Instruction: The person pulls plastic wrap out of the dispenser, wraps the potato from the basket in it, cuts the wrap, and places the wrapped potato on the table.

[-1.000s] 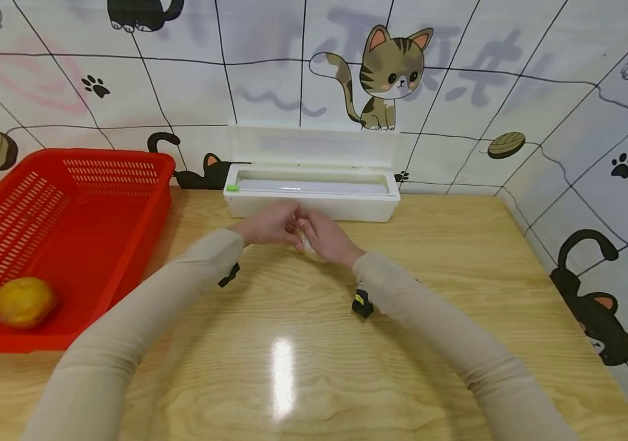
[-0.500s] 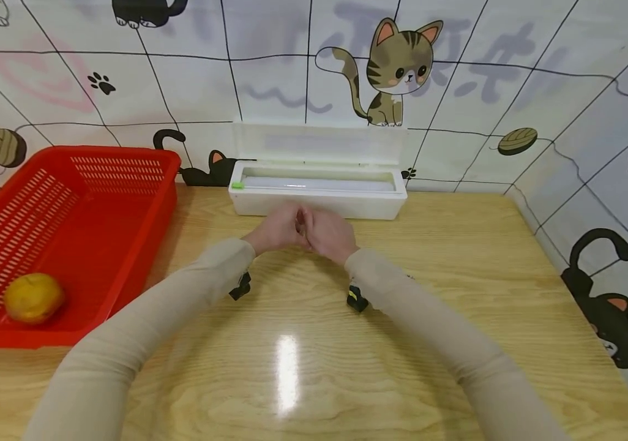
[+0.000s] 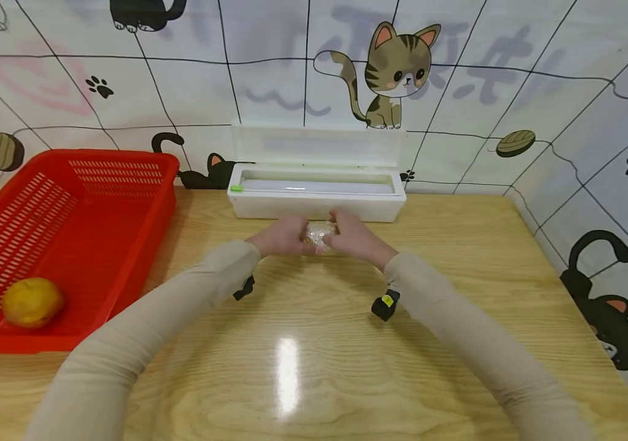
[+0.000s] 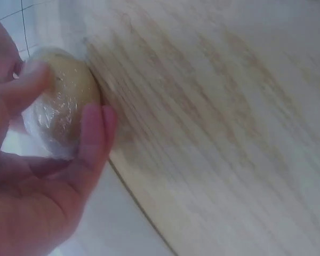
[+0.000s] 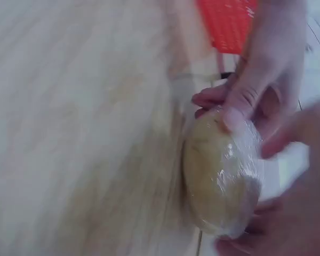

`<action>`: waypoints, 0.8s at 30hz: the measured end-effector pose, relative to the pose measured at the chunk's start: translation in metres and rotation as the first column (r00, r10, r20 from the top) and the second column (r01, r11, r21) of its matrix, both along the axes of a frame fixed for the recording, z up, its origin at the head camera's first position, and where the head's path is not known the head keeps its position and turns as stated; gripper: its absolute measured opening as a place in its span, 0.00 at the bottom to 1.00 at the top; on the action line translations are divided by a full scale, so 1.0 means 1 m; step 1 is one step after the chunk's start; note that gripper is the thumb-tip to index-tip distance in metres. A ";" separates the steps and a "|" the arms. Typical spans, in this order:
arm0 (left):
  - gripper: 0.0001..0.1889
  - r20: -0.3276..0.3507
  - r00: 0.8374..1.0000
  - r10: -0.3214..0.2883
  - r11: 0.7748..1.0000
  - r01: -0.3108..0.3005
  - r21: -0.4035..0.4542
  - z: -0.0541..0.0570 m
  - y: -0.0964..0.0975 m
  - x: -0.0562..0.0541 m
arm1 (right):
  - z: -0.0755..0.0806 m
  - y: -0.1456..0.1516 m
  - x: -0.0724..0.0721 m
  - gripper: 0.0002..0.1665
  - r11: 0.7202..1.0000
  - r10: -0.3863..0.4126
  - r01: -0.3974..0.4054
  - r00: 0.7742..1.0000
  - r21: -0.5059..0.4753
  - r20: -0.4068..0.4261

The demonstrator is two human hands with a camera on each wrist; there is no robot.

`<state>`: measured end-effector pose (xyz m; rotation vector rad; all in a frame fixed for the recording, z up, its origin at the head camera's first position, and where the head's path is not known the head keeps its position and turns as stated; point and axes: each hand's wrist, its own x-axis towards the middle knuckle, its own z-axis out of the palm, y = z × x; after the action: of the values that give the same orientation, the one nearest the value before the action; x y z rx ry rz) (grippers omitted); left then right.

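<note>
A pale yellow-brown oval potato [image 3: 319, 233], wrapped in shiny cling film, is held between both hands just in front of the white box. My left hand [image 3: 285, 236] grips its left end; in the left wrist view the thumb lies on top of the potato [image 4: 69, 101] and the fingers curl beneath. From the other end my right hand [image 3: 359, 237] holds the wrapped potato [image 5: 213, 170] with thumb and fingers, partly blurred in the right wrist view. Behind the hands, the white cling film dispenser [image 3: 314, 205] stands with its lid up, a roll inside and a green slider at its left.
On the left of the wooden table [image 3: 402, 373] stands a red plastic basket [image 3: 110, 245] with a yellow roundish fruit or vegetable [image 3: 33, 302] in it. A cat-patterned wall covering [image 3: 270, 92] rises behind the dispenser and along the right side.
The hands came close together around the potato, hiding it, and have now moved apart, so the film-wrapped potato shows between them. My right hand has shifted to the right.
</note>
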<state>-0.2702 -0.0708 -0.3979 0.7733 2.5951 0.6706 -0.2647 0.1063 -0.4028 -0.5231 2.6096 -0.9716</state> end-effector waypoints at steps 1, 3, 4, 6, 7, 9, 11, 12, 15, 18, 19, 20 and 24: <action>0.18 -0.013 1.000 -0.005 0.999 0.005 -0.033 0.001 0.001 0.002 | 0.000 0.003 0.004 0.39 0.997 0.049 -0.047 0.998 0.067 -0.032; 0.20 -0.062 0.997 -0.039 0.993 0.032 -0.113 0.001 0.005 0.006 | -0.003 0.004 0.010 0.45 0.978 0.131 -0.113 0.987 0.174 -0.096; 0.23 -0.076 0.996 -0.053 0.987 0.040 -0.156 0.001 0.007 0.008 | -0.005 0.004 0.012 0.46 0.967 0.158 -0.128 0.980 0.219 -0.124; 0.31 -0.073 0.994 -0.080 0.976 0.064 -0.207 0.001 0.013 0.010 | -0.009 0.003 0.015 0.49 0.951 0.170 -0.113 0.969 0.288 -0.180; 0.34 -0.072 0.992 -0.105 0.968 0.085 -0.234 0.000 0.016 0.010 | -0.011 0.002 0.016 0.49 0.946 0.174 -0.108 0.964 0.305 -0.200; 0.36 -0.039 0.992 -0.122 0.957 0.107 -0.271 0.000 0.024 0.009 | -0.013 0.000 0.016 0.48 0.940 0.196 -0.113 0.951 0.322 -0.240; 0.38 -0.004 0.991 -0.131 0.952 0.124 -0.279 0.002 0.030 0.007 | -0.013 0.000 0.016 0.48 0.932 0.224 -0.129 0.940 0.338 -0.259; 0.38 -0.002 0.989 -0.151 0.945 0.144 -0.294 0.002 0.032 0.006 | -0.013 0.000 0.016 0.49 0.931 0.232 -0.137 0.938 0.338 -0.259; 0.39 0.003 0.990 -0.143 0.937 0.136 -0.322 0.002 0.035 0.007 | -0.012 0.002 0.015 0.52 0.929 0.243 -0.158 0.943 0.335 -0.229; 0.41 -0.054 0.989 -0.137 0.931 0.110 -0.349 -0.004 0.036 0.008 | -0.012 0.004 0.008 0.53 0.939 0.244 -0.180 0.949 0.294 -0.200; 0.43 -0.077 0.988 -0.136 0.925 0.099 -0.368 -0.006 0.037 0.009 | -0.013 0.005 0.004 0.52 0.943 0.245 -0.188 0.950 0.274 -0.191; 0.44 -0.097 0.986 -0.136 0.917 0.088 -0.390 -0.007 0.037 0.010 | -0.012 0.006 0.001 0.51 0.948 0.244 -0.194 0.952 0.254 -0.182; 0.47 -0.164 0.973 -0.160 0.897 0.074 -0.435 -0.012 0.038 0.012 | -0.011 0.009 -0.007 0.48 0.945 0.254 -0.208 0.953 0.253 -0.166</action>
<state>-0.2580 -0.0330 -0.4094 0.8738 2.6948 -0.0236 -0.2717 0.1149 -0.4142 -0.8800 2.7040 -0.5542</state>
